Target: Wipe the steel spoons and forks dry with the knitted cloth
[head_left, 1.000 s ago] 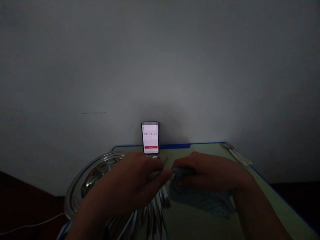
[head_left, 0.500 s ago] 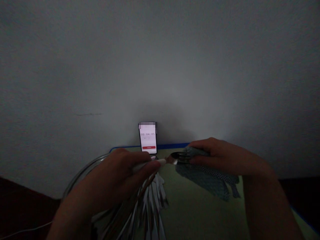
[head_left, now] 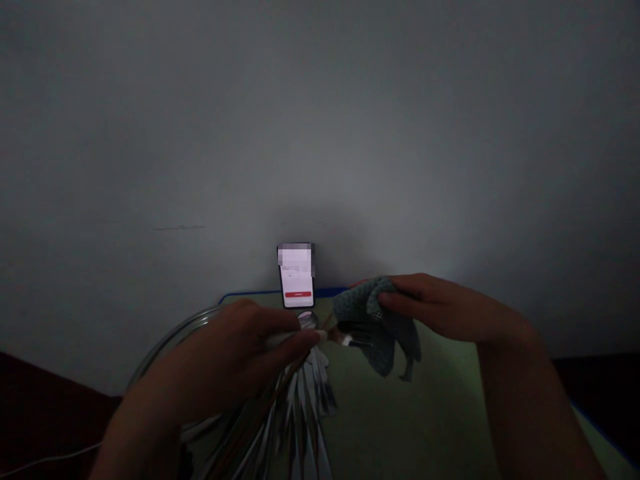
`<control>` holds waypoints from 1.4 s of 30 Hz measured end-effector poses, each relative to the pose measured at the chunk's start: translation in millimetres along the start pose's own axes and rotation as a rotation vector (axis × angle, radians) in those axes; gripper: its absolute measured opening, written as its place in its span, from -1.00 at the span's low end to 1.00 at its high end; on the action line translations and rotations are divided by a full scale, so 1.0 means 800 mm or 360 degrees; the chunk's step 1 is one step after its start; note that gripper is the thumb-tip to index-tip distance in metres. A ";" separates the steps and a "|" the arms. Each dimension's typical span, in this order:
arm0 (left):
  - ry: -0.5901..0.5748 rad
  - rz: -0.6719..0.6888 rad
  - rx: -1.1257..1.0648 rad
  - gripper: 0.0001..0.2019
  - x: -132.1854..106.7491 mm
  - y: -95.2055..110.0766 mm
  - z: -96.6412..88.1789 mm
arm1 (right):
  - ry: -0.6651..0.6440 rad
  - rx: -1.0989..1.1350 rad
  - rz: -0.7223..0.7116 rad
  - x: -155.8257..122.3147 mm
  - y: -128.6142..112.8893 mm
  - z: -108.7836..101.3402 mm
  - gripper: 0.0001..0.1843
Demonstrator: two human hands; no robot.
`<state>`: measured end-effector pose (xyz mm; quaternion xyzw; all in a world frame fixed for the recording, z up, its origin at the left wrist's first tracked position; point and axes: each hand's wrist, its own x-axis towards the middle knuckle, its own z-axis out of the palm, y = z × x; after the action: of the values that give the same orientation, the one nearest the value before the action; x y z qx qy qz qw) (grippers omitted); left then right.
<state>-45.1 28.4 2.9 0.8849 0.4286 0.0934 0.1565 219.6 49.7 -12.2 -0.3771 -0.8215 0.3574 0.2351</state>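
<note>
My left hand [head_left: 260, 340] is closed around the pale handle of a fork [head_left: 345, 335], whose metal head points to the right. My right hand [head_left: 425, 300] grips a folded grey-green cloth [head_left: 380, 327] beside and just above the fork's tines. The cloth's loose ends hang down behind the fork; whether it touches the tines I cannot tell. Below my left hand a pile of cutlery [head_left: 303, 413] is fanned out on the light green table [head_left: 400, 427]. The room is dim, so fine detail is lost.
A lit phone [head_left: 299, 277] leans upright against the grey wall [head_left: 320, 133] at the table's back edge. The rim of a round glass or metal container [head_left: 173, 340] shows behind my left forearm. A thin white cable [head_left: 55, 459] runs at the lower left.
My right hand has lifted the cloth off the fork's head, and the cloth is now bunched up and further left. The fork has dropped slightly in my left hand.
</note>
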 end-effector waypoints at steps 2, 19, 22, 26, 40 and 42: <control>-0.0021 0.0003 0.0045 -0.63 0.003 0.003 0.001 | -0.0076 -0.0065 -0.0006 0.002 -0.007 0.004 -0.62; 0.0014 0.0143 0.0220 -0.59 0.014 0.027 0.005 | -0.0490 -0.0378 -0.0153 0.022 -0.029 0.026 -0.85; 0.0025 0.0199 0.0120 -0.63 0.012 0.028 0.002 | -0.0516 -0.0321 -0.0217 0.016 -0.034 0.024 -0.83; 0.0096 0.0233 0.0029 -0.65 0.006 0.026 0.001 | -0.0430 -0.0290 -0.0266 0.012 -0.038 0.025 -0.80; 0.0051 0.0191 -0.0040 -0.61 0.017 0.027 0.005 | -0.0416 -0.0242 -0.0128 -0.002 -0.033 0.015 -0.76; 0.0041 0.0160 0.0006 -0.59 0.020 0.025 0.011 | -0.0402 -0.0312 -0.0155 0.001 -0.031 0.015 -0.79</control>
<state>-18.0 27.6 2.2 0.9044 0.3857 0.1115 0.1444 200.0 33.8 -0.8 -0.3101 -0.8927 0.3082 0.1092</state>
